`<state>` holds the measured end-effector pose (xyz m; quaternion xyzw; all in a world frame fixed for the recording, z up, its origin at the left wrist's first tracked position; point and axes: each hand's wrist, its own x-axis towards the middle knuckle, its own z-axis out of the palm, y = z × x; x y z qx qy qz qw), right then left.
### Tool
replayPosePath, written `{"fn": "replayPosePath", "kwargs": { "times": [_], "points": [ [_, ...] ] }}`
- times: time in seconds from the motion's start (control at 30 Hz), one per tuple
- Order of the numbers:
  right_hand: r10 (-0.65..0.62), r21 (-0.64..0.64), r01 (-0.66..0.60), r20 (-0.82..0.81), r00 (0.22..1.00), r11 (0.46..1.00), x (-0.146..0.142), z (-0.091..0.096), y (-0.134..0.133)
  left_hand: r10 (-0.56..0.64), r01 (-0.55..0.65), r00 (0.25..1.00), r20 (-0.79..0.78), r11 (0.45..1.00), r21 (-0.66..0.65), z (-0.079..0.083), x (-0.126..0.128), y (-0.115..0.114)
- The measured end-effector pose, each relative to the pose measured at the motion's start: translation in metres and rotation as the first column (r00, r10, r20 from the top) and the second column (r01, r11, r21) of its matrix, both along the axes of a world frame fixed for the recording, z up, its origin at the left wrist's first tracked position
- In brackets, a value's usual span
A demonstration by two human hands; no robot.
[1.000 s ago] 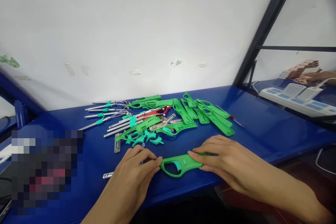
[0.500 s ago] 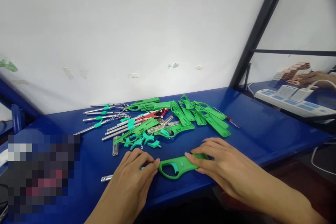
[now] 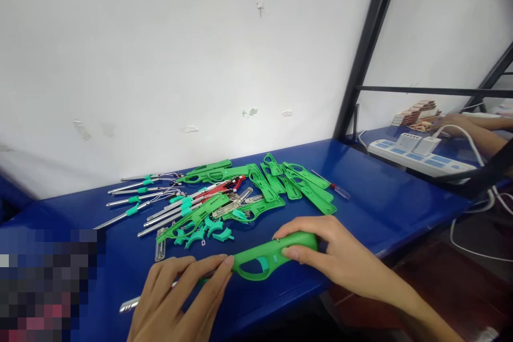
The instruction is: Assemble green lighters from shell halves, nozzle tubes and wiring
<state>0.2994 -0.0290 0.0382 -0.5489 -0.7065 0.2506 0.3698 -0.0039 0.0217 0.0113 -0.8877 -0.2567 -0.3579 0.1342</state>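
A green stick lighter point(image 3: 276, 255) with a teal trigger lies across both hands just above the blue table's front part. My right hand point(image 3: 320, 248) is closed round its handle end, thumb on the near side and fingers over the top. My left hand point(image 3: 184, 294) pinches its front end, where the metal tube joins; the tube's tip point(image 3: 129, 305) sticks out to the left past the fingers. Beyond the hands lie loose teal triggers point(image 3: 196, 238), a clear fuel tank point(image 3: 160, 246) and a green half shell point(image 3: 192, 219).
Metal tubes with wires point(image 3: 136, 200) lie at the back left. More green shells point(image 3: 308, 189) and a screwdriver point(image 3: 340, 191) are at the right. Past a black frame post point(image 3: 363, 59) stand a white power strip point(image 3: 420, 157) and another person's hand point(image 3: 452, 123). A pixelated patch covers the lower left.
The view has swung rightward. The right hand's fingers have shifted onto the lighter's top, showing more of the handle. The lighter is tipped up slightly at its right end.
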Motion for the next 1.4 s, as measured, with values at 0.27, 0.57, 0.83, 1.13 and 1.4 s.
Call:
{"fn": "replayPosePath", "kwargs": {
  "times": [0.27,0.57,0.83,1.13,1.4],
  "points": [
    [-0.076,-0.087,0.06,-0.198,0.977,0.994,0.01,-0.023,0.007,0.141,-0.135,0.986,-0.086,0.988,0.068,-0.002,-0.008,0.018],
    [-0.037,-0.064,0.022,-0.243,0.969,0.998,0.0,-0.021,0.0,0.102,-0.081,0.979,-0.176,0.989,0.124,-0.002,0.01,0.004],
    [-0.059,-0.017,0.056,-0.193,0.98,0.998,-0.001,-0.019,-0.007,0.087,-0.066,0.983,-0.162,0.989,0.135,0.004,0.014,-0.007],
    [-0.062,0.076,0.071,-0.112,0.992,0.995,-0.009,-0.028,-0.008,0.003,-0.007,0.988,-0.153,1.0,-0.029,0.0,0.016,-0.008],
    [0.044,0.192,-0.032,-0.059,0.997,0.981,-0.009,-0.026,-0.011,0.029,-0.032,0.999,-0.039,0.996,-0.081,0.002,0.01,-0.013]
  ]
}}
